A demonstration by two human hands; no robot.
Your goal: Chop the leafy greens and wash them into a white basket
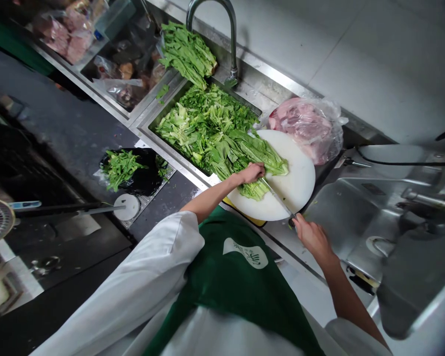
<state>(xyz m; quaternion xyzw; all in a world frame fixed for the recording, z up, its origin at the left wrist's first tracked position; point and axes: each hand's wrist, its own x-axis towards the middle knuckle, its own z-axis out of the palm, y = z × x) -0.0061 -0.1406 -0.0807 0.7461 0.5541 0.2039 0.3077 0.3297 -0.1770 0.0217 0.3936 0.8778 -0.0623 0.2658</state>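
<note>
My right hand (pixel 312 237) is closed round the handle of a knife (pixel 277 196). The blade points away to the upper left, its far end close by my left hand (pixel 251 173). That hand is curled, pressing on a head of leafy lettuce (pixel 257 150) that lies on the round white cutting board (pixel 298 173). Some stalks lie on the near side of the blade, next to the fingers. Just left of the board, cut lettuce pieces (pixel 207 116) heap up in a sunken metal sink. How far the blade has gone into the stalks is hidden.
More whole lettuce (pixel 189 54) rests behind the sink, by the curved faucet (pixel 233 44). Bagged raw meat (pixel 306 126) sits against the board's far edge. A black bag (pixel 146 170) with leaf trimmings stands low at the left. Metal equipment (pixel 337 198) lies to the right.
</note>
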